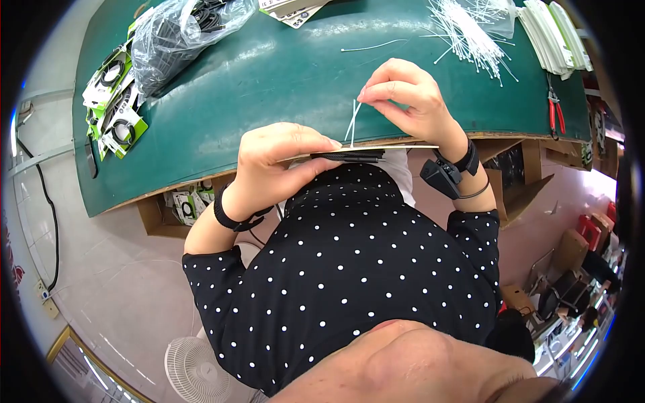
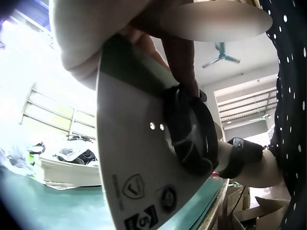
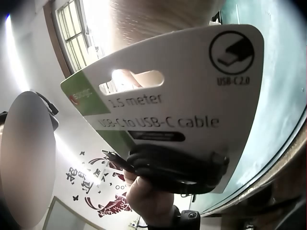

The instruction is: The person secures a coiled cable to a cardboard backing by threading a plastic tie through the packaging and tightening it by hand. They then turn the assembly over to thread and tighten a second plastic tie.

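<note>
My left hand (image 1: 279, 158) grips a white and green card (image 2: 129, 124) together with a coiled black cable (image 2: 192, 129), thumb on the cable side. The card (image 1: 396, 146) appears edge-on in the head view, with the cable (image 1: 349, 156) on the side toward the body. In the right wrist view the card (image 3: 192, 96) reads "USB-C to USB-C cable", and the black coil (image 3: 177, 167) lies against it. A white zip tie (image 1: 353, 124) stands up from the card, its ends crossing. My right hand (image 1: 415, 97) pinches one end of the tie between thumb and index finger.
On the green table (image 1: 282, 80) are a plastic bag of black cables (image 1: 175, 43), carded cables (image 1: 114, 101) at the left, a pile of white zip ties (image 1: 470, 33), one loose tie (image 1: 373, 46), stacked cards (image 1: 551, 37) and red-handled pliers (image 1: 556, 111). Boxes (image 1: 517, 195) stand below the edge.
</note>
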### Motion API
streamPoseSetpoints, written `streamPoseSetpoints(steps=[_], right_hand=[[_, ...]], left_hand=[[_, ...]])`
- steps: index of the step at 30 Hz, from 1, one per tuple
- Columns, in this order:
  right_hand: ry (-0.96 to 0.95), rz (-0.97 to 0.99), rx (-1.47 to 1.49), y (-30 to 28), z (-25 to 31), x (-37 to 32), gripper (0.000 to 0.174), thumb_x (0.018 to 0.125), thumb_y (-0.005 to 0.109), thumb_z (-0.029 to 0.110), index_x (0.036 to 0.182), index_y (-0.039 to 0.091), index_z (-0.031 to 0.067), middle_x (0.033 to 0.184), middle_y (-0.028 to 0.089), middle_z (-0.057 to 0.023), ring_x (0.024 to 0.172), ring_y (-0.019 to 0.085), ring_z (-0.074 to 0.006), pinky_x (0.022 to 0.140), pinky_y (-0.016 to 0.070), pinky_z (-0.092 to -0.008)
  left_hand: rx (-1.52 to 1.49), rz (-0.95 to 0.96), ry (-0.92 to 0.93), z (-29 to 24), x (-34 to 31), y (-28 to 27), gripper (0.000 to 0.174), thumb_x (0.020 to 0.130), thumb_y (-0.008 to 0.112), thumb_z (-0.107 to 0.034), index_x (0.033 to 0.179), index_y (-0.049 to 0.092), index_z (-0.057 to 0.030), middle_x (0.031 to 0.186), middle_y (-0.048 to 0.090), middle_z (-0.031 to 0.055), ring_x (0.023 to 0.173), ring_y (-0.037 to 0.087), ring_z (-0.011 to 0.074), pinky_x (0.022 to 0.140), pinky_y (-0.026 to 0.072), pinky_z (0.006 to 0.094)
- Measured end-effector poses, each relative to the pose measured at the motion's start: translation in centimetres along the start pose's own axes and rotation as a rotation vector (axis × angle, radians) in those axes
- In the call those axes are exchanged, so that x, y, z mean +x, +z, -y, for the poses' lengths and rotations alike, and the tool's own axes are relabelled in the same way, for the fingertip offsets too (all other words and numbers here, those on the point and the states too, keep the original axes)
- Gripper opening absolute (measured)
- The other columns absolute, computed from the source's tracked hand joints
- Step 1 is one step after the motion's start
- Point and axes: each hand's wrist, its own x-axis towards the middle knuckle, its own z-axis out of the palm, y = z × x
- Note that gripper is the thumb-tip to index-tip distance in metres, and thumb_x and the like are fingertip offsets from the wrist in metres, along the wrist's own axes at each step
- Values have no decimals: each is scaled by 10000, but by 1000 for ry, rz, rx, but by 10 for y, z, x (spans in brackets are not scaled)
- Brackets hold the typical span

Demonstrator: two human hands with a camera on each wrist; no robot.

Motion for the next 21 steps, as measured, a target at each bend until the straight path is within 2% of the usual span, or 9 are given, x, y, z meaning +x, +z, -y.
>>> streamPoseSetpoints(steps=[7, 12, 16, 19, 20, 21], right_hand=[[-105, -21, -51, 1, 8, 1, 236, 719, 754, -58, 925, 735, 57, 875, 685, -57, 772, 655, -214, 666, 487, -327], [-143, 13, -30, -1, 12, 3, 218, 726, 755, -37, 915, 733, 72, 873, 684, -47, 754, 652, -205, 662, 473, -326], [-139, 39, 14, 0, 7, 3, 200, 728, 759, -21, 905, 727, 67, 864, 674, -51, 758, 649, -211, 659, 482, -325], [-31, 88, 88, 1, 1, -1, 198, 729, 764, -8, 908, 727, 67, 851, 663, -55, 758, 644, -213, 652, 487, -328], [21, 114, 128, 1, -1, -3, 197, 729, 767, -2, 910, 727, 67, 845, 657, -57, 758, 642, -214, 648, 489, -329], [18, 115, 128, 2, -1, -4, 197, 729, 767, -2, 910, 727, 67, 845, 657, -57, 758, 642, -214, 648, 489, -329]], left_hand=[[144, 10, 204, -7, -1, 2, 245, 708, 828, 35, 933, 745, -17, 924, 757, 104, 819, 732, 223, 722, 578, 297], [106, 19, 179, -6, 1, 3, 246, 708, 834, 30, 931, 742, -16, 940, 746, 113, 823, 728, 232, 733, 580, 304], [-33, 19, 102, 7, 6, 4, 241, 719, 830, 52, 939, 742, 6, 960, 736, 137, 853, 719, 231, 755, 576, 306], [-263, -51, -139, 19, 3, 6, 239, 723, 839, 26, 945, 755, 5, 944, 746, 91, 875, 706, 176, 752, 557, 275], [-261, -53, -138, 21, 2, 6, 239, 723, 839, 26, 945, 755, 5, 944, 746, 91, 875, 706, 176, 752, 557, 275], [-365, -67, -238, 21, 2, 6, 244, 724, 842, 25, 952, 757, 7, 947, 746, 90, 880, 704, 175, 761, 557, 278]])
